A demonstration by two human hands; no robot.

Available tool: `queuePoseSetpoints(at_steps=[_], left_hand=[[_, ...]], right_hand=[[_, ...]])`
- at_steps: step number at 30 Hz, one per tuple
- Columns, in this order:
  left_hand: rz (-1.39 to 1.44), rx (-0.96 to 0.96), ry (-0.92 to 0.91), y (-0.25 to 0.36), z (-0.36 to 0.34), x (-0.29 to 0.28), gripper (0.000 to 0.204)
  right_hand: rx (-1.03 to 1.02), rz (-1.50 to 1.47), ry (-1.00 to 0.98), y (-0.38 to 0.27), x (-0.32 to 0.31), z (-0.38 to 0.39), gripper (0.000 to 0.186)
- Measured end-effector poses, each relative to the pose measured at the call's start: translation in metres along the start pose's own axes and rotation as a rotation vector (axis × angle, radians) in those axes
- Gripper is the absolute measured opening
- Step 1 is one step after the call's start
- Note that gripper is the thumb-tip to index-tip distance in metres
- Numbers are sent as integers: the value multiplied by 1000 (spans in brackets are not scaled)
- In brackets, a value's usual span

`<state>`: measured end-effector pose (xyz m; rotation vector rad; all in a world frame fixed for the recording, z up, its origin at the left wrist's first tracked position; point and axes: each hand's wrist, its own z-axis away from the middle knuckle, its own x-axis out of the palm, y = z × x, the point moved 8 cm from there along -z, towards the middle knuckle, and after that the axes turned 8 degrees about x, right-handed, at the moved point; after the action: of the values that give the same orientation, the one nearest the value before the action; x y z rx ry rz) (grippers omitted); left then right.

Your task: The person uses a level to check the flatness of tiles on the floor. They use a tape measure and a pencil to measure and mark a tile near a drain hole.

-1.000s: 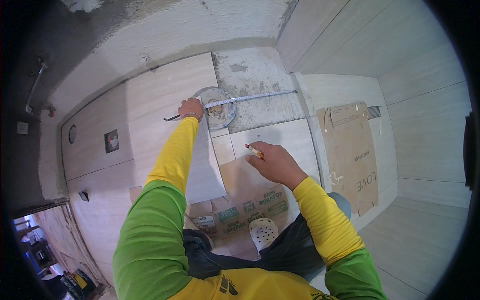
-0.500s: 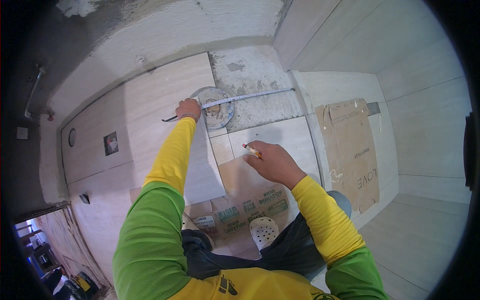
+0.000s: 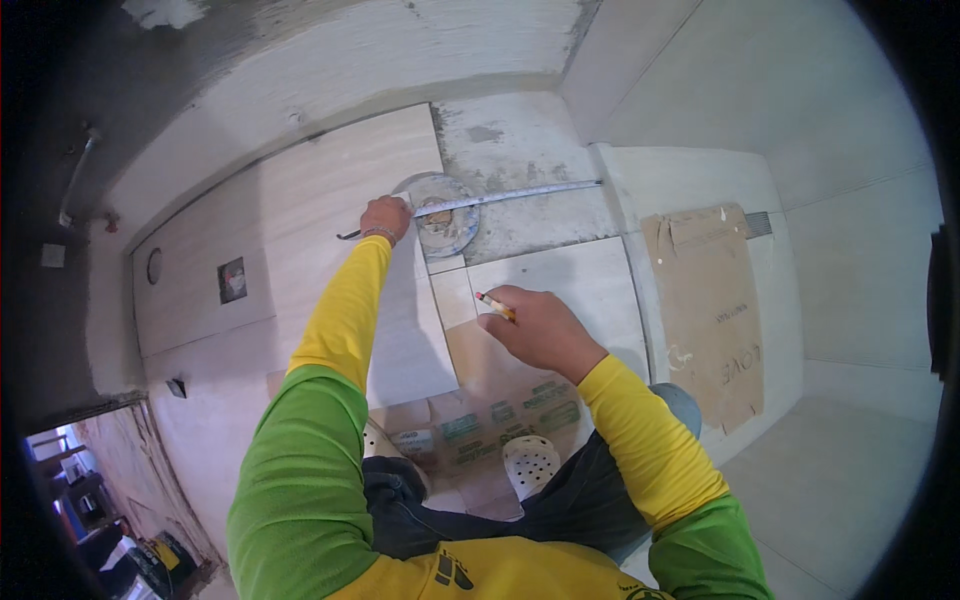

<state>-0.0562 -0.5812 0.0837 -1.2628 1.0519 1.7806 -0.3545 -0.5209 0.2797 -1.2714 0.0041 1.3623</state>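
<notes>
My left hand (image 3: pixel 384 218) is closed round a tape measure, whose case is mostly hidden in the fingers; a dark strap sticks out to the left. The white tape blade (image 3: pixel 530 194) stretches right from it, over a round drain opening (image 3: pixel 450 240) and bare concrete, to the raised curb. Lower and to the right, my right hand (image 3: pixel 545 328) pinches a short pencil (image 3: pixel 497 307) with a pinkish-red tip. That hand hovers over or near a floor tile (image 3: pixel 560 265); I cannot tell whether it touches.
Large pale tiles (image 3: pixel 340 170) cover the floor at left, with a square cutout (image 3: pixel 232 280). Rough concrete (image 3: pixel 530 145) lies behind the drain. Printed cardboard (image 3: pixel 530 405) is under my feet. Past the curb (image 3: pixel 632 270), brown cardboard (image 3: pixel 705 310) lies beside a tiled wall (image 3: pixel 860 260).
The whole view has shifted slightly to the right. My right hand with the pencil has drawn a little left and nearer over the tile. My left hand keeps its hold on the tape measure.
</notes>
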Motion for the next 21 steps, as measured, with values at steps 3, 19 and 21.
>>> queuePoseSetpoints(at_steps=[3,19,21], left_hand=[[44,83,86,-12,15,-15,31],[138,-110,317,-126,261,-212,30],[161,-412,244,-146,303,-247,29]], right_hand=[[-128,-60,-13,-33,18,-6,29],[-497,-517,-285,-228,135,-39,34],[-468,-533,-360,-239,151,-37,35]])
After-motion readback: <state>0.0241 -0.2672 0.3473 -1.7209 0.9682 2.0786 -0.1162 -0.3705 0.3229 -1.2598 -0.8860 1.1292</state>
